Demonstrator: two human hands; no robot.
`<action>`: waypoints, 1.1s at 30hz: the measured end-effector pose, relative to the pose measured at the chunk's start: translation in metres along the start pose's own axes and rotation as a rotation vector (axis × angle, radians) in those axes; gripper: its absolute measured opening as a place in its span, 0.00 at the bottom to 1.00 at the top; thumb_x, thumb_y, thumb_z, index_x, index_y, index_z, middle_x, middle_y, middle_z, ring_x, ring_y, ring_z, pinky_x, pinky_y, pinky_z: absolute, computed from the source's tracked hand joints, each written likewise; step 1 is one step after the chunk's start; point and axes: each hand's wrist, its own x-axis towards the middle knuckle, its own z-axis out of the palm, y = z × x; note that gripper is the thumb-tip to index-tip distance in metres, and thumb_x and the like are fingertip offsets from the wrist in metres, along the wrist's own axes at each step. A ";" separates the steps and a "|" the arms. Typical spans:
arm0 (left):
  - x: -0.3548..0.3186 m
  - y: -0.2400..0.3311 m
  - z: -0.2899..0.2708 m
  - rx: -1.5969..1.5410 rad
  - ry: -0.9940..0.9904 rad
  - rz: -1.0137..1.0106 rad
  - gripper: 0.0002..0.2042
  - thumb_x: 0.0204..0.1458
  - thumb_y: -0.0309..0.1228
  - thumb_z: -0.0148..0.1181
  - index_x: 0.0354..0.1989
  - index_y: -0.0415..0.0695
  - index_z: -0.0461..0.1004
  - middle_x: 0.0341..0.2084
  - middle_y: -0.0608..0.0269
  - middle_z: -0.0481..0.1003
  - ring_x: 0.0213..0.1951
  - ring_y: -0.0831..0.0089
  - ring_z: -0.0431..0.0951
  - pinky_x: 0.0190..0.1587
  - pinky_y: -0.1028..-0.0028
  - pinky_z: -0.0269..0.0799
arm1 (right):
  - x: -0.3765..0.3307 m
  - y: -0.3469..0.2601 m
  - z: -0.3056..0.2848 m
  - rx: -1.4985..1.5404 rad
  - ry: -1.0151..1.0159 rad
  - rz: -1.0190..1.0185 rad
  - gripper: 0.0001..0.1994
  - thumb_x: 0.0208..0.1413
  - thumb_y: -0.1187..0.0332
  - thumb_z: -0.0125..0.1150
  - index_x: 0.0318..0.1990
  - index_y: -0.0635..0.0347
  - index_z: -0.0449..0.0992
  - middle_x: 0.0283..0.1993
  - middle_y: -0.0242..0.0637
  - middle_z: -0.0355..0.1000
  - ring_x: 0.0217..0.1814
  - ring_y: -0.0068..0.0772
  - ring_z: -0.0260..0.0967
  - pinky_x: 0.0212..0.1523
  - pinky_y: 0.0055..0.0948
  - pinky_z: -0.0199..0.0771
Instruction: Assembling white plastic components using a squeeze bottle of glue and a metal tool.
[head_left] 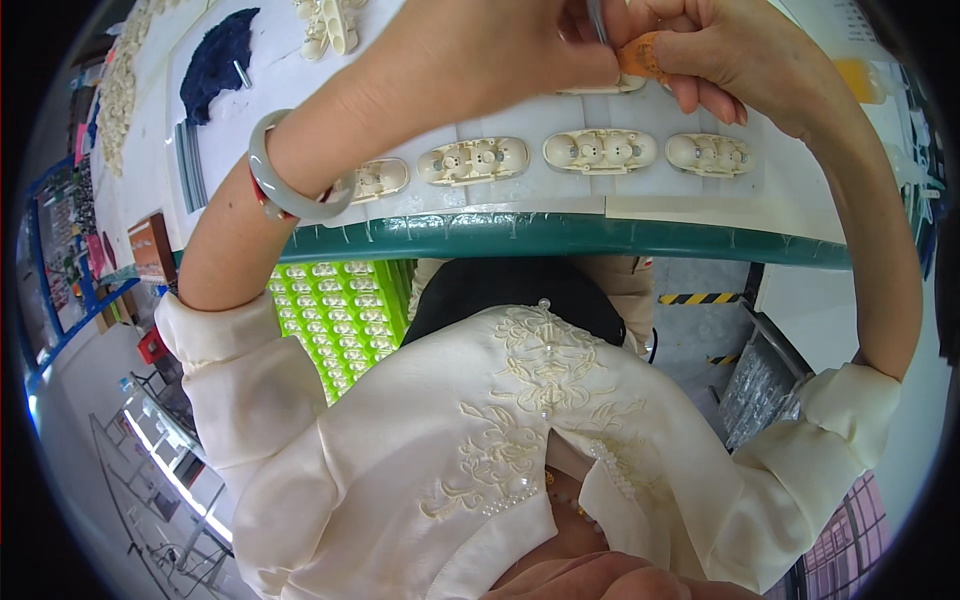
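— At the far edge of the table, what's held?
— A small orange piece point(640, 55), pinched by the right hand point(740, 50); the left hand point(490, 50) closes its fingertips on it too.
— And nearer?
— A row of cream plastic parts point(600, 150) on the white table point(700, 205), and a green tray point(340, 310) below its edge.

Four cream oval moulded plastic housings point(600, 150) lie in a row on the white surface point(690, 205), a fifth sits partly hidden under the two hands, and one green plastic tray point(345, 310) of small parts stands below.
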 end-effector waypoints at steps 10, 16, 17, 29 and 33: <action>-0.018 0.009 -0.027 -0.225 -0.077 -0.221 0.04 0.49 0.21 0.58 0.32 0.32 0.73 0.23 0.60 0.75 0.27 0.81 0.74 0.28 0.82 0.71 | 0.000 -0.004 0.003 0.001 0.044 0.064 0.05 0.51 0.75 0.58 0.31 0.69 0.75 0.17 0.34 0.69 0.13 0.18 0.61 0.13 0.16 0.59; -0.020 -0.001 -0.012 -0.304 -0.012 -0.128 0.04 0.49 0.21 0.58 0.32 0.33 0.73 0.24 0.59 0.76 0.27 0.79 0.75 0.32 0.79 0.75 | -0.001 -0.009 0.006 -0.020 0.074 0.076 0.05 0.49 0.74 0.58 0.29 0.68 0.74 0.17 0.33 0.69 0.13 0.18 0.62 0.13 0.16 0.59; -0.019 -0.002 -0.010 -0.295 -0.013 -0.127 0.04 0.49 0.21 0.59 0.32 0.34 0.73 0.24 0.60 0.76 0.28 0.78 0.76 0.32 0.79 0.75 | -0.001 -0.009 0.006 -0.043 0.066 0.080 0.05 0.49 0.74 0.58 0.29 0.68 0.74 0.17 0.33 0.69 0.13 0.18 0.62 0.13 0.17 0.59; -0.018 -0.004 -0.011 -0.227 0.007 -0.108 0.04 0.47 0.21 0.60 0.32 0.35 0.73 0.25 0.61 0.75 0.29 0.77 0.77 0.33 0.79 0.75 | -0.001 -0.011 0.005 -0.051 0.053 0.098 0.05 0.49 0.73 0.58 0.29 0.68 0.74 0.17 0.32 0.68 0.13 0.18 0.61 0.14 0.17 0.59; -0.017 0.003 -0.012 -0.281 -0.005 -0.132 0.04 0.47 0.21 0.60 0.31 0.36 0.72 0.25 0.62 0.75 0.30 0.77 0.77 0.33 0.79 0.75 | -0.002 -0.011 0.004 -0.055 0.047 0.101 0.05 0.49 0.73 0.58 0.29 0.67 0.74 0.17 0.32 0.68 0.14 0.18 0.61 0.14 0.17 0.59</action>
